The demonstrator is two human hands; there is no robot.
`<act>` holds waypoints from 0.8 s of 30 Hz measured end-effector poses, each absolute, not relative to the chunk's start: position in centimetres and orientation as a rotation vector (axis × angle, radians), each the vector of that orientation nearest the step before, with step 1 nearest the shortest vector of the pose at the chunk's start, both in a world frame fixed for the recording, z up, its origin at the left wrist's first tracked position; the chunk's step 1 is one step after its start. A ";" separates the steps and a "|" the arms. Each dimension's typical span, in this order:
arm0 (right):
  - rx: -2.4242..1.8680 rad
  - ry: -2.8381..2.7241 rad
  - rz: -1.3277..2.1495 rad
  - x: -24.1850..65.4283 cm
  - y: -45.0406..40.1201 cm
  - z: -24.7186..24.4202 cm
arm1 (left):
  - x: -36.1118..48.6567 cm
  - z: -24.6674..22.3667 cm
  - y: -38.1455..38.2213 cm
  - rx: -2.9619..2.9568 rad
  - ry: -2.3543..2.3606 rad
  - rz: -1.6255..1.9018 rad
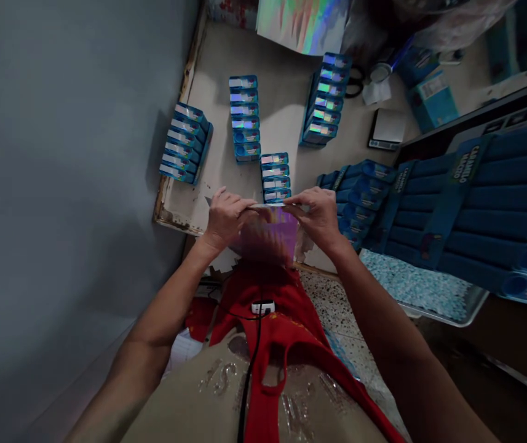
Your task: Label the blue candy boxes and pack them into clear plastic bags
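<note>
Close to my body, at the table's near edge, a thin shiny sheet (pixel 275 237) with a purple sheen hangs down from both hands. My left hand (pixel 227 218) pinches its upper edge on the left. On the right, the fingers of my right hand (pixel 316 212) are closed on the same edge. Just beyond the sheet stands a short row of blue boxes (pixel 275 175) with shiny labels on their upper faces. What is printed on the sheet is blurred.
More rows of labelled blue boxes (pixel 184 144) stand on the white table (pixel 208 55). Shiny rainbow sheets (pixel 302 24) lie at the back. Scissors (pixel 356 83) and a small scale (pixel 388 128) are at the right. Larger blue packs (pixel 457 203) sit above a tray (pixel 417 286) of pale blue pieces.
</note>
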State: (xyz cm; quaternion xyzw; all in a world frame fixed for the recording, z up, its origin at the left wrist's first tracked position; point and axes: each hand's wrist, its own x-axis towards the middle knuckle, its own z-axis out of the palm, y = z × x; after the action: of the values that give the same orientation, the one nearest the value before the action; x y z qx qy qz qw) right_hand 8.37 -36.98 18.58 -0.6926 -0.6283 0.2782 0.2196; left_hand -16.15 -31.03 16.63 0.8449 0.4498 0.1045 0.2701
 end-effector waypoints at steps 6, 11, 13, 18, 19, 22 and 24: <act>-1.786 -1.580 0.942 9.0 -37.1 18.5 | -15.7 17.4 -31.4 2.138 1.201 0.293; -1.690 -1.250 1.159 8.4 -36.5 16.8 | -15.6 17.3 -30.8 1.785 1.311 0.298; -1.694 -1.174 1.216 8.2 -36.1 16.0 | -15.9 17.1 -30.1 1.665 1.373 0.262; -1.653 -1.061 1.379 7.8 -35.6 14.1 | -17.2 16.9 -28.4 1.477 1.351 0.190; -1.644 -1.048 1.402 7.8 -35.6 13.9 | -17.4 16.9 -28.3 1.456 1.340 0.186; -1.630 -1.013 1.441 7.5 -35.7 13.4 | -17.9 16.8 -28.2 1.409 1.343 0.187; -1.612 -0.982 1.452 7.4 -35.7 13.4 | -18.0 16.6 -28.2 1.383 1.345 0.186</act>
State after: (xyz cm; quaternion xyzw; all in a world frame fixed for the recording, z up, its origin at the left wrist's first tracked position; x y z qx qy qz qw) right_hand 7.37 -35.65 13.39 -0.6286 -0.3830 0.5662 0.3708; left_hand -18.05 -28.22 16.56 0.5881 0.5720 0.0791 0.5663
